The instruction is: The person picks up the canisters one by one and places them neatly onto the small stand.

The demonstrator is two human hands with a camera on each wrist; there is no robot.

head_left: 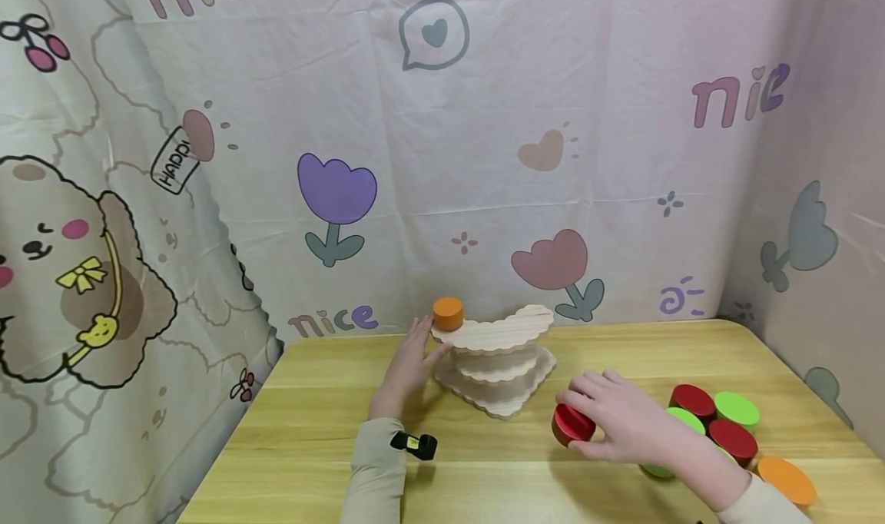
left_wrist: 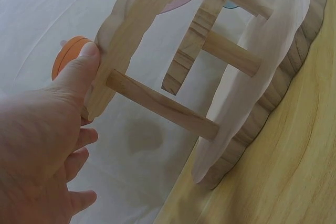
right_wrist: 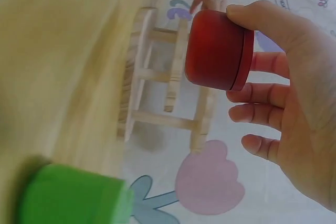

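My right hand (head_left: pixel 622 416) holds a round red lidded container (right_wrist: pixel 215 51) just above the table, thumb on one side and fingertips on the other. Farther left, my left hand (head_left: pixel 406 364) touches the left end of a tiered wooden stand (head_left: pixel 508 333) with scalloped edges. Its thumb lies against the top board beside a small orange round container (head_left: pixel 448 315) standing on that end. In the left wrist view, the other fingers (left_wrist: pixel 79 163) spread loosely below the board; the index finger is mostly hidden. Dowels (left_wrist: pixel 163 106) join the stand's boards.
To the right, partly behind my right forearm, stand several round containers: red (head_left: pixel 733 441), green (head_left: pixel 737 409) and a large orange one (head_left: pixel 785 481). A printed cloth (head_left: pixel 442 163) hangs behind and beside the wooden table (head_left: pixel 304 432).
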